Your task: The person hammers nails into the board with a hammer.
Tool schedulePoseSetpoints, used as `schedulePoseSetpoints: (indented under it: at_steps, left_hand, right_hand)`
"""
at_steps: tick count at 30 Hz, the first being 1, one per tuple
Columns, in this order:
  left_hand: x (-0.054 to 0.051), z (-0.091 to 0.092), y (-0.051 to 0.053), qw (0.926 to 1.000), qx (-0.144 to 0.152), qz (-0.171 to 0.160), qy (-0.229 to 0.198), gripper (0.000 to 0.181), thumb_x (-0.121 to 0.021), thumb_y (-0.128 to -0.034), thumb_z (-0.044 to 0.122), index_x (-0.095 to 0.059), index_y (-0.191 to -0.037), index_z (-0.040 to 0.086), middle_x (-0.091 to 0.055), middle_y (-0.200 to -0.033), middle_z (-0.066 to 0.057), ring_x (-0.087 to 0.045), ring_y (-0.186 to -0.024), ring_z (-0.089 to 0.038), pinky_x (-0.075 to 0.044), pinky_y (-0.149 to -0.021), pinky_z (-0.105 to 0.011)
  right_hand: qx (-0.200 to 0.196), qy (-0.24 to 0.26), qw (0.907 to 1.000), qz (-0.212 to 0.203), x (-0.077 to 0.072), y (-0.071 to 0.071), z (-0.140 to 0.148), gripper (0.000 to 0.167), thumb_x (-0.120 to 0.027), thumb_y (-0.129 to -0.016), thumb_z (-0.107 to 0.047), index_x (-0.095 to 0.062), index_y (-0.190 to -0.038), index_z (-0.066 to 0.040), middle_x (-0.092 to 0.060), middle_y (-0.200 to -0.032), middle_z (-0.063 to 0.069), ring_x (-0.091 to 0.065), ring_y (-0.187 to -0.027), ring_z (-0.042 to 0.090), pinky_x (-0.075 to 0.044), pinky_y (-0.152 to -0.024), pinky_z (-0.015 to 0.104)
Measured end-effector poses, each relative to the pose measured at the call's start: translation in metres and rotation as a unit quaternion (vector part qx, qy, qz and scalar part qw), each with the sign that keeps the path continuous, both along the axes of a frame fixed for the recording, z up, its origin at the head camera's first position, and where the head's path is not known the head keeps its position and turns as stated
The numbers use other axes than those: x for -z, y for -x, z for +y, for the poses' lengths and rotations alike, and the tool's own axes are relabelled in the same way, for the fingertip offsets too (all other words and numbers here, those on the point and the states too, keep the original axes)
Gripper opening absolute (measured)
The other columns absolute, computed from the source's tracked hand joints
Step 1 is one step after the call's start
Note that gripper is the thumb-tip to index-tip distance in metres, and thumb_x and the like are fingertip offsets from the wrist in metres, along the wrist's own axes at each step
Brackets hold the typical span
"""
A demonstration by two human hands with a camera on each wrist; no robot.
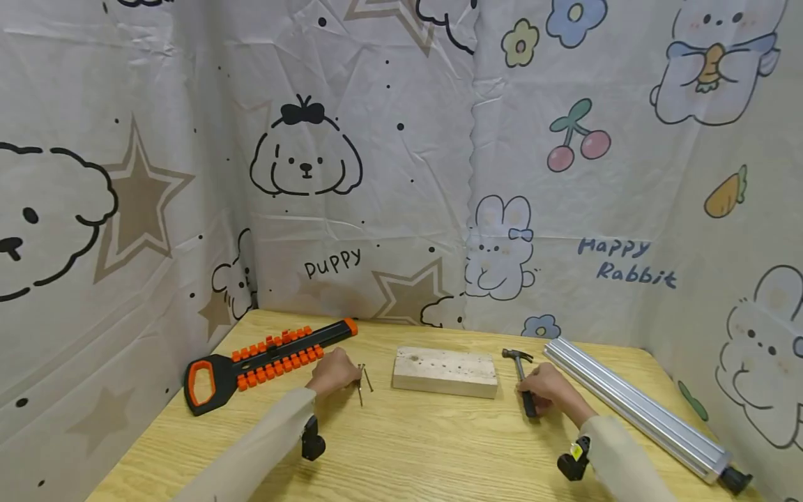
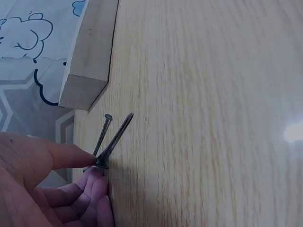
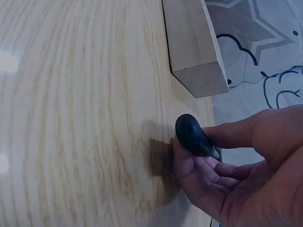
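Observation:
My left hand (image 1: 334, 371) pinches a nail (image 2: 115, 141) near its head between thumb and fingers, the point slanting away from the hand. Just beyond it is a second nail (image 2: 102, 134), partly hidden by the thumb; whether the fingers touch it I cannot tell. My right hand (image 1: 548, 387) holds a hammer (image 1: 520, 367) by its black handle (image 3: 191, 135), the metal head toward the back of the table. Between the hands lies a pale wooden block (image 1: 445, 372), its top marked with several small dark spots. Neither hand touches the block.
On the left lies a black holder (image 1: 216, 380) with orange clips and an orange-rimmed grip. A long silver metal bar (image 1: 640, 411) with a black end lies slanting along the right. Printed cloth walls (image 1: 389, 209) enclose the wooden table (image 1: 426, 446) at the back and sides.

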State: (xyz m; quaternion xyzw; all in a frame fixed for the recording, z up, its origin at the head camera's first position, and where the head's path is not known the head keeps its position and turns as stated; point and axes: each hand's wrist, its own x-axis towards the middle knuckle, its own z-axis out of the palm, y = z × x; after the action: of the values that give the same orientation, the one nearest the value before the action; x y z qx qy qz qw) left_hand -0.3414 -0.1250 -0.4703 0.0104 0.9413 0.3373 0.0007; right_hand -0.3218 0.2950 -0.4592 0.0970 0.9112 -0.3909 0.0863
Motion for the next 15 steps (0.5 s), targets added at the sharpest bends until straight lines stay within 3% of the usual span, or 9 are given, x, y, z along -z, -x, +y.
schedulePoseSetpoints:
  at_steps: [3, 7, 11, 15]
  left_hand:
    - [-0.0009, 0.0010, 0.0004, 0.9998, -0.013, -0.013, -0.001, 0.045, -0.073, -0.0862, 0.011, -0.042, -0.054, 0.016, -0.031, -0.052, 0.005, -0.030, -0.049, -0.013, -0.024, -0.049, -0.027]
    - [-0.0013, 0.0003, 0.0015, 0.9991, -0.023, -0.025, -0.026, 0.038, -0.074, -0.0874, 0.012, -0.054, -0.055, 0.012, -0.041, -0.051, 0.003, -0.037, -0.049, -0.013, -0.029, -0.050, -0.027]
    - [-0.0026, -0.0034, 0.0007, 0.9951, -0.025, -0.034, -0.090, 0.029, -0.071, -0.0877, 0.007, -0.065, -0.060, 0.003, -0.056, -0.054, -0.001, -0.046, -0.050, -0.013, -0.035, -0.049, -0.025]
    - [-0.0048, -0.0069, -0.0010, 0.9819, -0.018, -0.044, -0.183, 0.016, -0.068, -0.0881, -0.003, -0.069, -0.074, -0.010, -0.066, -0.063, -0.011, -0.055, -0.054, -0.015, -0.044, -0.050, -0.025]
  right_hand:
    - [-0.001, 0.002, 1.0000, -0.001, 0.0005, -0.0006, 0.0011, 0.015, -0.072, -0.090, -0.008, -0.067, -0.080, 0.002, -0.055, -0.061, 0.002, -0.055, -0.052, 0.011, -0.053, -0.050, 0.025]
    - [-0.002, 0.003, 1.0000, 0.002, 0.0001, -0.0014, 0.0017, 0.016, -0.071, -0.091, -0.009, -0.068, -0.083, 0.004, -0.057, -0.060, 0.003, -0.057, -0.052, 0.011, -0.053, -0.050, 0.025]
    - [-0.002, 0.011, 0.9999, 0.001, 0.0007, -0.0017, 0.0032, 0.017, -0.071, -0.093, -0.009, -0.067, -0.086, 0.005, -0.057, -0.063, 0.004, -0.057, -0.053, 0.012, -0.053, -0.050, 0.025]
    - [0.002, 0.058, 0.9983, -0.005, 0.0039, -0.0017, 0.0087, 0.020, -0.069, -0.097, -0.013, -0.070, -0.091, 0.007, -0.060, -0.065, 0.001, -0.056, -0.055, 0.010, -0.053, -0.052, 0.024]
